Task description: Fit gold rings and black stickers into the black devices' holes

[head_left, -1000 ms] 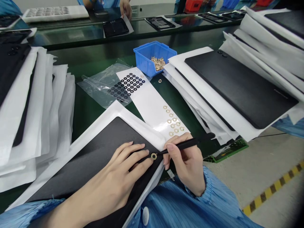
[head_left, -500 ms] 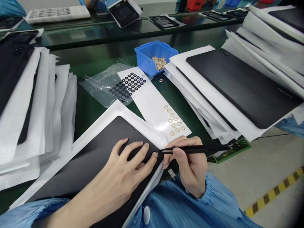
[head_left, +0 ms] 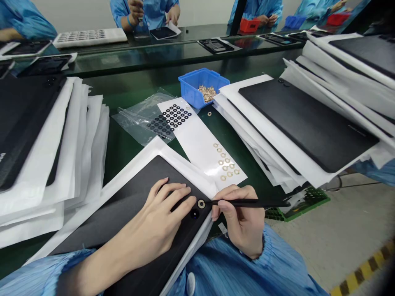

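Note:
In front of me a black tablet back cover (head_left: 101, 230) lies slanted on a white foam sleeve (head_left: 123, 181). My left hand (head_left: 157, 222) rests on the cover, fingers spread and bent, fingertips near its camera corner. My right hand (head_left: 240, 218) pinches black tweezers (head_left: 243, 203), whose tips reach a small gold ring (head_left: 201, 204) at one camera hole. Beside the ring is a second, dark camera hole (head_left: 194, 213). Past the cover lies a white release sheet (head_left: 200, 142) with black ring stickers (head_left: 176, 115) and gold rings (head_left: 226, 162), its far part under a clear plastic bag (head_left: 138, 111).
A blue bin (head_left: 191, 91) holds small gold parts; one loose part (head_left: 209, 114) lies near it. Stacks of sleeved covers stand left (head_left: 74, 164) and right (head_left: 305, 123). Beyond a ledge, co-workers' hands (head_left: 173, 14) are busy near a white tray (head_left: 89, 38).
My left fingers have drawn back from the camera corner, uncovering the gold ring and the dark hole. The tweezers stay at the ring. The camera view has tilted up, showing more co-workers.

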{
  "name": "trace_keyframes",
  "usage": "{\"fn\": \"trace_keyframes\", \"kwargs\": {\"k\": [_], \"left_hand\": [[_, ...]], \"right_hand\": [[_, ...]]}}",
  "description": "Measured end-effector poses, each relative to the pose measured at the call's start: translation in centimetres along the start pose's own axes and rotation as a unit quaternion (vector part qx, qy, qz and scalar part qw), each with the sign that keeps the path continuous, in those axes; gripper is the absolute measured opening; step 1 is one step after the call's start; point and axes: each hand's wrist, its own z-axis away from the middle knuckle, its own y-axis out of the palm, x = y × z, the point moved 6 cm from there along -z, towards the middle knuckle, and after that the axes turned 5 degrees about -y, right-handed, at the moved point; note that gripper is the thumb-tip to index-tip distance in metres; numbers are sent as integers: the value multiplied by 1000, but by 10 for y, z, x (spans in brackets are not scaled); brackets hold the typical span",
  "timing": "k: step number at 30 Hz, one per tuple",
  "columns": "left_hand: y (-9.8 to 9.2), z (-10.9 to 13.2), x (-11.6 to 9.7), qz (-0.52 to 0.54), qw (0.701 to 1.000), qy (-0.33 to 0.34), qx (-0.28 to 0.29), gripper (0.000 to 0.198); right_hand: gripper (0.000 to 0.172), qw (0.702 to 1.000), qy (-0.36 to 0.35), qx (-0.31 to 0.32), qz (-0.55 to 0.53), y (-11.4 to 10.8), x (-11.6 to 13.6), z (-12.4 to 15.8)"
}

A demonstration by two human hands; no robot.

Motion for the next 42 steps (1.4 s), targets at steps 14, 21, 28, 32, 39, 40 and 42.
{"fn": "trace_keyframes", "kwargs": {"k": [14, 21, 28, 32, 39, 40, 42], "left_hand": [[-2, -4, 2, -15, 1000, -3, -2, 32], [-1, -3, 2, -38, 999, -1, 1, 30], [-13, -3, 14, -43, 999, -28, 0, 25], [-39, -19, 65, -61, 983, -172, -20, 23], [-62, -44, 147, -101, 903, -416, -33, 24], [-59, -44, 153, -94, 897, -432, -31, 27], [-52, -41, 161, -72, 885, -458, -30, 30]], "right_hand": [[10, 943, -167, 52, 284, -20, 60, -100], [18, 901, -198, -39, 383, 4, -6, -253], [13, 900, -69, 50, 427, 7, -64, -281], [25, 900, -92, 111, 411, 27, -50, -272], [14, 837, -86, 404, 358, 105, -69, -200], [17, 825, -81, 432, 355, 110, -75, -192], [21, 808, -73, 464, 354, 114, -84, -184]]}}
